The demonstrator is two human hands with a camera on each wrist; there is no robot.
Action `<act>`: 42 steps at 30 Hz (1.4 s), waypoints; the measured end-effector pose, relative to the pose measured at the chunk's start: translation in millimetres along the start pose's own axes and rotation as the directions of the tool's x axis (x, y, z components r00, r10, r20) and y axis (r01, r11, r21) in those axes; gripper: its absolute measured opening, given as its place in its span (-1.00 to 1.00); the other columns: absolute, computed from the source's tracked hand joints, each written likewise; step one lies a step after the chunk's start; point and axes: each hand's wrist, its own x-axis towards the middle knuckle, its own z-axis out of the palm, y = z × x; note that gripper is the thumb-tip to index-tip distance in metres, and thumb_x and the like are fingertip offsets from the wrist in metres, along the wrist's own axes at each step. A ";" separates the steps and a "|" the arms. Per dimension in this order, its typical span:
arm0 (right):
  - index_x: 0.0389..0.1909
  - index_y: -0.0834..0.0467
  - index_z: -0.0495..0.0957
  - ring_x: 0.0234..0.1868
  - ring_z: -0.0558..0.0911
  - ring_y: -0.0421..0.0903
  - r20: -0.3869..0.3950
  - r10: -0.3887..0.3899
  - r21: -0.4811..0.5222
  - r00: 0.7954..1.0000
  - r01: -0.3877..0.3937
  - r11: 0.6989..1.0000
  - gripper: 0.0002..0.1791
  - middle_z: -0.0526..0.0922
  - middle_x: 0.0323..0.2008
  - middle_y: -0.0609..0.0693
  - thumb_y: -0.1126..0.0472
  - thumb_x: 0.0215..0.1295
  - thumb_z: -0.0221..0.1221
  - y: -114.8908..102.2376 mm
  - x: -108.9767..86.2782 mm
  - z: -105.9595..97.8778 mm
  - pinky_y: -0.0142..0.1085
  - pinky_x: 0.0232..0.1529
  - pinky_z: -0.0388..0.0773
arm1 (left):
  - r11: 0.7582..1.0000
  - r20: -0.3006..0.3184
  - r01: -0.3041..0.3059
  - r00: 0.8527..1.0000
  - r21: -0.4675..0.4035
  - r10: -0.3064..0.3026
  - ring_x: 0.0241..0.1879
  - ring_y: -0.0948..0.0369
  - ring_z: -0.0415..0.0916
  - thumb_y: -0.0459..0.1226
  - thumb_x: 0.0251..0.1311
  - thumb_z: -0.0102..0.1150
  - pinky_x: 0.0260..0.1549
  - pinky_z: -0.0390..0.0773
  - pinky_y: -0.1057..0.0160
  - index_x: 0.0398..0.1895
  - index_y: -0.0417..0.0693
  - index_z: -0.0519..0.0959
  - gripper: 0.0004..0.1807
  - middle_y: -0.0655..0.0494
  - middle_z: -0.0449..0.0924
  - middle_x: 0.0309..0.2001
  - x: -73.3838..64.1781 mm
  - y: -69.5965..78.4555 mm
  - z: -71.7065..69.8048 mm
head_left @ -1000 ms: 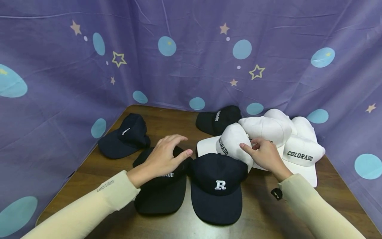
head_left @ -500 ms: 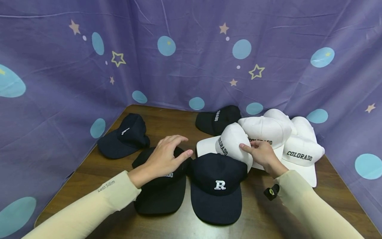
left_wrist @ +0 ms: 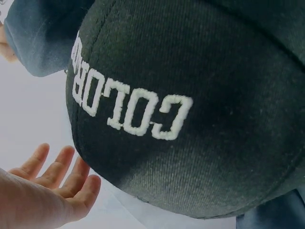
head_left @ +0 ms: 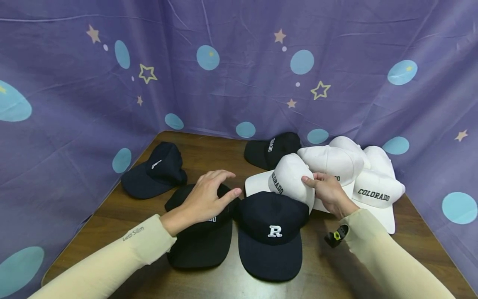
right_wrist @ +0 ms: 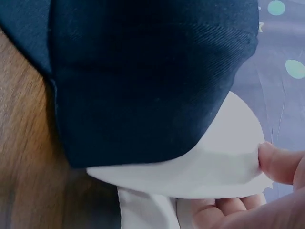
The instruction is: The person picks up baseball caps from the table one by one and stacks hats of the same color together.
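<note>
A white cap [head_left: 293, 176] lies just right of the frame's centre, its brim pointed left and the near part of its crown hidden by the R cap [head_left: 270, 249]. It is pinched at its right edge by the right hand [head_left: 330, 193]; in the right wrist view the edge is held with the thumb on the outside and the fingers curled beneath. The work is judged to be partway: a grip has been gained, but the cap is not yet lifted away from its neighbours. Other white caps [head_left: 332, 160] are bunched at the right, while dark ones are left spread: a rear cap [head_left: 274, 151] at upper centre, a navy cap [head_left: 157, 172] at left and a black cap [head_left: 201, 245] at lower centre. Over the black cap the left hand [head_left: 203, 199] is held with fingers spread and nothing gripped; whether the cloth is touched cannot be told.
</note>
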 end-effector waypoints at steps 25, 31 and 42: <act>-0.06 0.13 0.53 -0.27 0.65 -0.28 -0.170 -0.213 0.150 0.962 0.239 0.960 -0.88 0.70 -0.34 -0.22 0.22 0.48 0.22 -22.0 -3.6 5.9 -0.41 -0.23 0.58 | 1.000 0.004 0.009 1.000 0.009 -0.009 0.37 -0.08 0.37 0.10 0.43 0.17 0.39 0.19 -0.21 0.32 -0.13 0.51 -0.39 -0.06 0.50 0.33 -2.5 5.6 -2.3; -0.12 0.09 0.59 -0.32 0.67 -0.27 -0.247 -0.273 0.167 0.930 0.318 0.933 -0.92 0.71 -0.39 -0.19 0.24 0.44 0.26 -32.6 -7.3 5.4 -0.41 -0.28 0.60 | 1.000 0.006 0.008 1.000 0.010 -0.008 0.35 -0.07 0.38 0.10 0.43 0.17 0.38 0.21 -0.19 0.32 -0.13 0.52 -0.39 -0.06 0.51 0.33 -1.6 6.2 -2.4; -0.22 0.13 0.62 -0.39 0.66 -0.29 -0.352 -0.384 0.228 0.854 0.476 0.849 -0.93 0.71 -0.48 -0.14 0.36 0.38 0.28 -45.8 -15.2 -5.0 -0.45 -0.35 0.57 | 1.000 0.009 0.014 1.000 0.011 -0.014 0.35 -0.06 0.39 0.10 0.42 0.18 0.39 0.21 -0.18 0.32 -0.12 0.52 -0.39 -0.06 0.51 0.32 -1.4 6.4 -1.4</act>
